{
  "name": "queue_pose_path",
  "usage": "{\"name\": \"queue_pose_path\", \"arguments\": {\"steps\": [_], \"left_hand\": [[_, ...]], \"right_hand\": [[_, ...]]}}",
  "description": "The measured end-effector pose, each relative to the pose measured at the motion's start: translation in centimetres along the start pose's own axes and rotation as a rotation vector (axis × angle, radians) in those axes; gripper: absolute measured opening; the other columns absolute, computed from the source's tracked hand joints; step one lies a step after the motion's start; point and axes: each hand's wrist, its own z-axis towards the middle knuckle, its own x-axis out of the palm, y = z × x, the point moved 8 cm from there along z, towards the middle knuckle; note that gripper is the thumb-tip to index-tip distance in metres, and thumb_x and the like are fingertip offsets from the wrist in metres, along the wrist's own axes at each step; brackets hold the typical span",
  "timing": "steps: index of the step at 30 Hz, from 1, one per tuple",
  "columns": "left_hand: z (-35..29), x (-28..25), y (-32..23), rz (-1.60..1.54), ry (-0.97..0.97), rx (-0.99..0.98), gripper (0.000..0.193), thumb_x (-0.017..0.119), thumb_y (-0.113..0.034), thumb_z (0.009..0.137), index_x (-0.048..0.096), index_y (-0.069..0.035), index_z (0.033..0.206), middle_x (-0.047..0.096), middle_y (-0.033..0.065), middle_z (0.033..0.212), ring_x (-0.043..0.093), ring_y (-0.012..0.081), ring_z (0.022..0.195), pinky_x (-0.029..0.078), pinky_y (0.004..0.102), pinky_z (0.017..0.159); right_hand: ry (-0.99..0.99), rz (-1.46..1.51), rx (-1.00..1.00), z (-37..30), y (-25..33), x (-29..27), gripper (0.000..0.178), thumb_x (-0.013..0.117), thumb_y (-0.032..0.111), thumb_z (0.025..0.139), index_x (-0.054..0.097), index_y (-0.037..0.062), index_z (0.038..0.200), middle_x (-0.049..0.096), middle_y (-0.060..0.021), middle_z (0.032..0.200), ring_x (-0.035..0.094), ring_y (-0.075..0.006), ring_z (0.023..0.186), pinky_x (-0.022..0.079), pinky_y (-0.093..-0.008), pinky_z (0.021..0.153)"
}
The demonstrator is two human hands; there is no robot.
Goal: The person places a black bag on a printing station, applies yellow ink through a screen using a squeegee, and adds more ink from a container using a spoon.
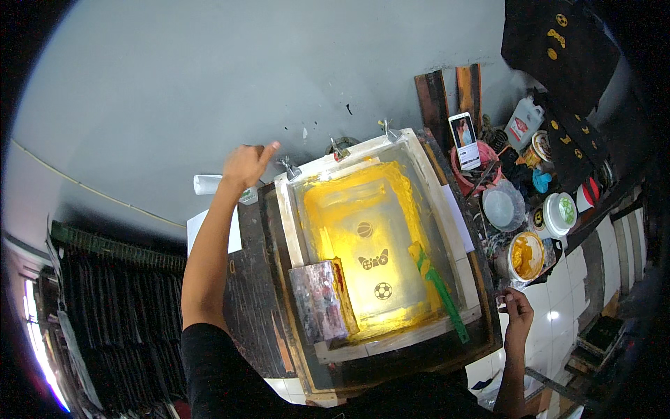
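Note:
My left hand (246,166) is raised beyond the upper left of a screen printing frame (285,222), its thumb stretched out and its fingers curled. Its palm side is hidden. My right hand (517,314) is closed beside the frame's lower right, with a small pale thing I cannot make out at its fingertips. Yellow ink coats the frame's mesh (349,241) around a basketball, a game controller and a football motif. A wide ink-stained squeegee (317,302) lies on the left side of the mesh. On the right lies a green spatula (443,293) with a yellow-smeared end.
Clamps (340,150) grip the frame's far edge. At the right stand a tub of yellow ink (525,257), a white lidded tub (555,215), a clear bowl (503,205) and an upright phone (463,142). A white container (206,184) is left of my left hand. Dark garments (132,328) hang at left.

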Motion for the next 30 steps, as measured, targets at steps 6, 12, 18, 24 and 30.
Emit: {"name": "queue_pose_path", "arguments": {"steps": [6,12,18,24,30], "left_hand": [[1.6,1.4,-8.6,-0.135,-0.297,0.579,0.048,0.049,-0.041,0.106,0.058,-0.006,0.139,0.066,0.018,0.129,0.064,0.0368,0.116,0.048,0.0481,0.102],[6.6,5.1,-10.8,-0.063,-0.126,0.776,0.052,0.046,-0.043,0.106,0.052,-0.009,0.145,0.063,0.0131,0.137,0.059,0.0332,0.126,0.045,0.0429,0.11],[9.4,6.7,-9.8,0.029,0.041,0.812,0.045,0.044,-0.046,0.107,0.06,-0.007,0.123,0.068,0.0167,0.118,0.064,0.0361,0.112,0.051,0.0461,0.098],[8.1,5.1,-11.6,-0.109,-0.072,0.594,0.049,0.045,-0.044,0.106,0.064,-0.002,0.086,0.067,0.0226,0.083,0.065,0.0415,0.085,0.053,0.0508,0.081],[9.6,5.8,-9.8,-0.716,0.344,0.012,0.061,0.048,-0.048,0.102,0.066,-0.002,0.067,0.059,0.0171,0.056,0.06,0.0271,0.053,0.05,0.0436,0.062]], "right_hand": [[-0.108,-0.054,-0.174,0.8,-0.4,1.5,0.035,0.059,0.027,0.104,0.063,-0.0006,0.125,0.066,-0.0099,0.121,0.061,-0.0185,0.107,0.049,-0.0355,0.093],[-0.138,-0.127,-0.222,0.9,-0.5,3.3,0.036,0.053,0.023,0.107,0.058,-0.0031,0.131,0.062,-0.0123,0.124,0.057,-0.0205,0.113,0.044,-0.0362,0.101],[-0.145,-0.199,-0.222,1.3,-0.2,4.0,0.037,0.049,0.023,0.109,0.057,-0.0047,0.131,0.063,-0.0153,0.125,0.058,-0.0237,0.116,0.043,-0.0389,0.105],[-0.132,-0.251,-0.228,1.5,-0.2,4.4,0.038,0.047,0.023,0.109,0.057,-0.0057,0.132,0.063,-0.0178,0.125,0.058,-0.0268,0.118,0.042,-0.04,0.106],[-0.107,-0.281,-0.253,1.3,0.3,4.7,0.037,0.047,0.021,0.109,0.057,-0.0059,0.131,0.062,-0.0177,0.126,0.058,-0.0269,0.118,0.043,-0.0399,0.105]]}}
